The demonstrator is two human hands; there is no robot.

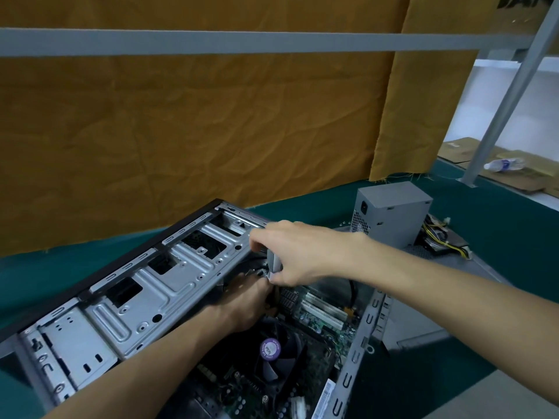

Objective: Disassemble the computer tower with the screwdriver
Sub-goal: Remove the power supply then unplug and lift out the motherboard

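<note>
Left forearm extends from lower left, bare, angled up and rightward. Left hand (pixel 246 303) is turned palm away, fingers curled downward, tips hidden. Right forearm enters from the right edge, angled leftward. Right hand (pixel 290 252) sits above the left, fingers and thumb curled in a grip.

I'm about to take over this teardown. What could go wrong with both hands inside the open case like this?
The right hand grips a grey screwdriver above the left hand; a slip could jab its fingers. A freed screw might drop onto the motherboard or into the fan. The case's bare metal edges could scrape a forearm.
</note>
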